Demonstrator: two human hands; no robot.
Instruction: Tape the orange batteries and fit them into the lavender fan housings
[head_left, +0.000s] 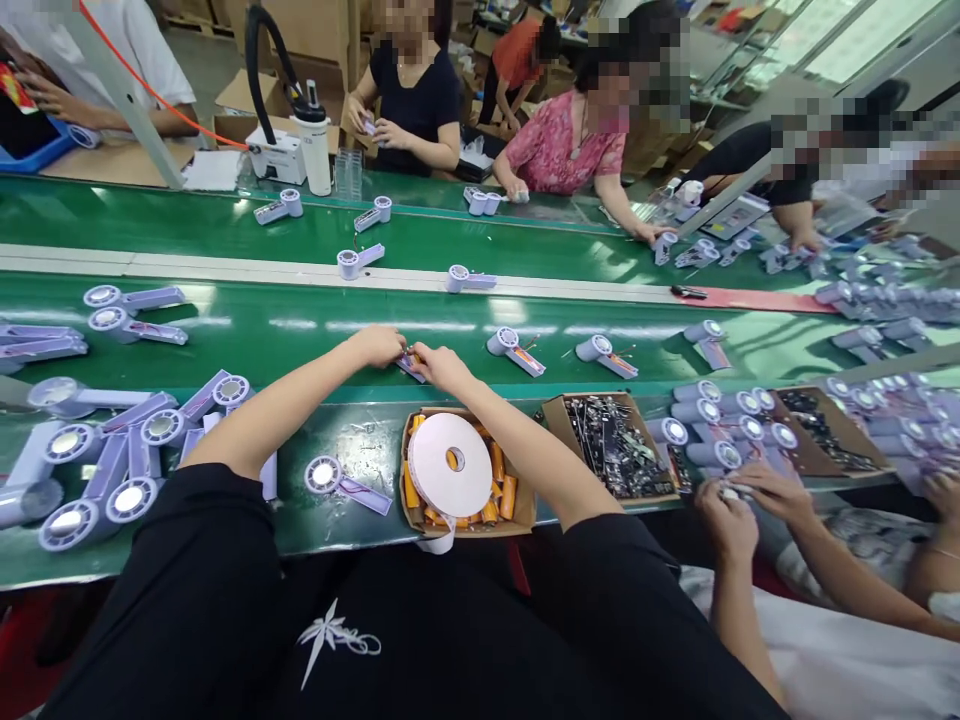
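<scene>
Both arms reach forward over the green belt, and the hands meet on a small lavender handheld fan (pixel 412 369). My left hand (pixel 379 346) is closed on its far left side. Fingers pinched, my right hand (pixel 444 368) grips it from the right; the fan's head is mostly hidden. Below the hands, a cardboard box (pixel 525 520) holds orange cylindrical batteries (pixel 508 495). A white roll of tape or labels (pixel 442 490) lies on top of them. Left of the box rests another open fan (pixel 364 492) with red wires showing in its handle.
Lavender fans (pixel 105 450) are heaped at my left. More wired fans (pixel 523 357) lie along the belt (pixel 300 350). A box of small circuit boards (pixel 615 440) stands right, near a co-worker's hands (pixel 739 510). Other people sit across the white divider rail (pixel 262 268).
</scene>
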